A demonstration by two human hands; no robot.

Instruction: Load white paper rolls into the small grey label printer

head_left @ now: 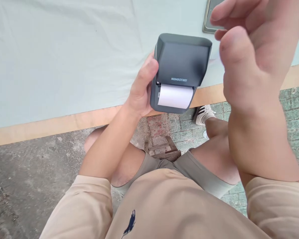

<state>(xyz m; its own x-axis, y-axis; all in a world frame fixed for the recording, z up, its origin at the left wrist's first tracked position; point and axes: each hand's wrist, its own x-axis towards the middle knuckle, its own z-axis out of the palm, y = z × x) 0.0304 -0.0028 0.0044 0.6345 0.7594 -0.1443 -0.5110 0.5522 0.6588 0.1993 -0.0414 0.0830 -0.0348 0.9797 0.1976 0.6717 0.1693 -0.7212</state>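
A dark grey NIIMBOT label printer [183, 61] is tilted up over the near edge of the table. My left hand [142, 86] is shut on its left side, thumb on the front edge and the other fingers hidden behind. From the slot below the lid a strip of white label paper [175, 96] curves down over the printer's lower front. To the right of the printer, my right hand [254, 56] is raised and apart from it. Its fingers are loosely bent, with the thumb away from them, and nothing shows in them. The top frame edge cuts off part of this hand.
Partly behind my right hand, a flat grey-framed device [209, 16] lies on the table. A pale cloth-like cover [64, 59] spreads over the tabletop, which has a wooden edge [52, 127]. Under the table are a wooden stool [166, 154] and a sneaker [204, 114] on paving.
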